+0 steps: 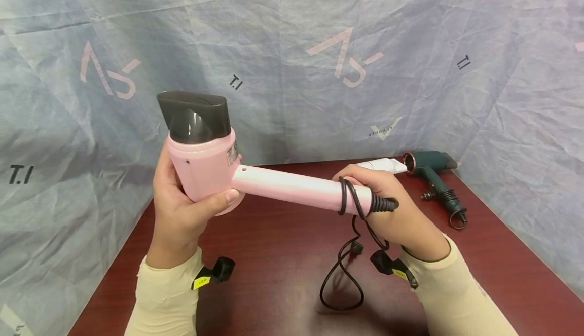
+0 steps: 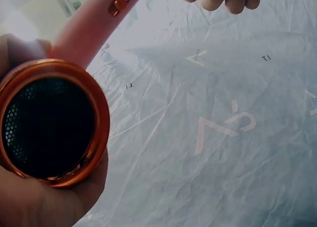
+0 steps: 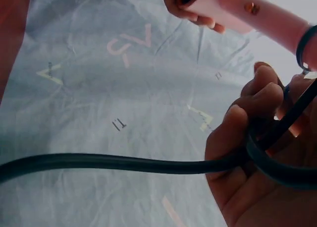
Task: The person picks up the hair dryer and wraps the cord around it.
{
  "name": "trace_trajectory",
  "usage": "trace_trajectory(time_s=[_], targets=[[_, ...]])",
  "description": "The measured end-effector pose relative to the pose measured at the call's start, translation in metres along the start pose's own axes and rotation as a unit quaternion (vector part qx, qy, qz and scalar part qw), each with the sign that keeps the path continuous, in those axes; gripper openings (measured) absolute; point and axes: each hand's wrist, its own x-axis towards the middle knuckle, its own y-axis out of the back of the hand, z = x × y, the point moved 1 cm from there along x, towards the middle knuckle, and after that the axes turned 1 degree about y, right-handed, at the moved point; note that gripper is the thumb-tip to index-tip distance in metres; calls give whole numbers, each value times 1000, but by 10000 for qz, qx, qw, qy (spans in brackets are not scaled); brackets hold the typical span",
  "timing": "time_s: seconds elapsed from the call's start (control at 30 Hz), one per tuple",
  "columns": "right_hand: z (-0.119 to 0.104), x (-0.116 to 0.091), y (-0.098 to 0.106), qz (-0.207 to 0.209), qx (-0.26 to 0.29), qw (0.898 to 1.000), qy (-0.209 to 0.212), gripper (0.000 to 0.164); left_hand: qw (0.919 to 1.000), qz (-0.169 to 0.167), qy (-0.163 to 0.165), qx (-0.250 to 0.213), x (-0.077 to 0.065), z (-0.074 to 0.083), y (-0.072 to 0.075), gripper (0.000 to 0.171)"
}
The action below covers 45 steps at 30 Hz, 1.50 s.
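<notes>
A pink hair dryer (image 1: 201,169) with a dark concentrator nozzle (image 1: 196,115) is held up over the table, nozzle upward and handle to the right. My left hand (image 1: 180,209) grips its barrel, thumb across the near side. In the left wrist view the copper-rimmed rear grille (image 2: 54,128) faces the camera. Black power cord (image 1: 343,199) loops round the handle's end. Beside that end, my right hand (image 1: 392,209) has its fingers curled round the cord (image 3: 124,162), as the right wrist view shows. The cord's lower part hangs in a loop with the plug (image 1: 356,248).
On the reddish-brown table (image 1: 274,275), a dark green hair dryer (image 1: 431,166) lies at the back right. A white object with a nozzle-like end (image 1: 385,164) lies beside it, partly hidden by my right hand. Grey printed cloth (image 1: 283,62) hangs behind the table and at its sides.
</notes>
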Motion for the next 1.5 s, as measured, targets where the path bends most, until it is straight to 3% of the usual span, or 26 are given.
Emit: trace_trajectory(time_s=[0.17, 0.4, 0.57, 0.77, 1.07, 1.13, 1.3, 1.4, 1.5], targets=[[1, -2, -6, -314, 200, 9985, -404, 21, 9996, 271, -70, 8, 1, 2, -3, 86], [0, 1, -21, -809, -377, 9947, -501, 17, 9946, 962, -393, 18, 4, 2, -8, 81], [-4, -1, -23, -1077, -466, 9904, -727, 16, 9887, 1360, -633, 21, 10, 3, -9, 77], [-12, -4, -21, -1262, -768, 9871, -612, 15, 9849, 1549, -751, 151, 13, 2, -8, 75], [-27, -13, -8, -1733, -1496, 9718, -555, 12, 9842, 1528, -843, 309, 12, -3, -4, 77], [-30, -15, -4, -1790, -1622, 9697, -370, 26, 9844, 1509, -850, 312, 12, -4, -4, 78], [-37, -21, 6, -1941, -1876, 9629, 9, 92, 9854, 1508, -664, 422, 10, -8, -3, 78], [-42, -23, 12, -1916, -1910, 9627, 41, 100, 9865, 1473, -468, 535, 9, -10, -3, 79], [-46, -23, 17, -1593, -1608, 9740, 133, 90, 9871, 1394, -396, 677, 8, -12, -3, 80]])
